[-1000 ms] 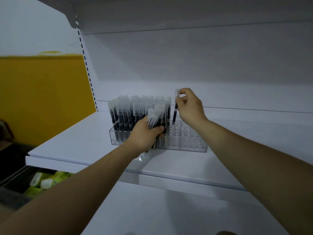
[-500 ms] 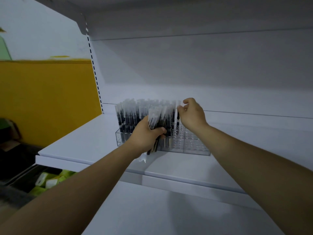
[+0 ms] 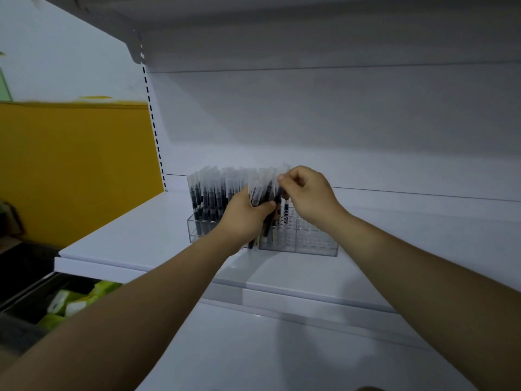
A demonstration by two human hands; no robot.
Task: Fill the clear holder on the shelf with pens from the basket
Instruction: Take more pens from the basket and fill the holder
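- Gripping a bundle of pens (image 3: 260,190), the left hand (image 3: 244,221) has its fingers and thumb curled round the dark barrels, in front of the middle of the clear holder (image 3: 315,244).
- The bundle's long axis is close to upright with a slight lean. Its clear caps point up, and its lower ends point down in front of the holder's front wall.
- The right hand (image 3: 307,198) pinches a single pen (image 3: 278,196) near its clear cap between thumb and fingertips, with the other fingers curled in.
- This pen is just to the right of the bundle. Whether the two touch cannot be told.
- The single pen stands nearly vertical above the holder, cap up, its dark barrel pointing down toward the holder's holes. Its lower end is hidden, so whether it sits in a hole cannot be told.
- The holder rests on the white shelf (image 3: 141,235), its long side running left to right.
- The holder's left part is packed with standing pens (image 3: 210,193), all upright with caps on top. Its right part shows rows of round holes.
- A yellow wall (image 3: 70,165) lies to the left.
- Green-and-white packs (image 3: 70,303) lie below the shelf at lower left.
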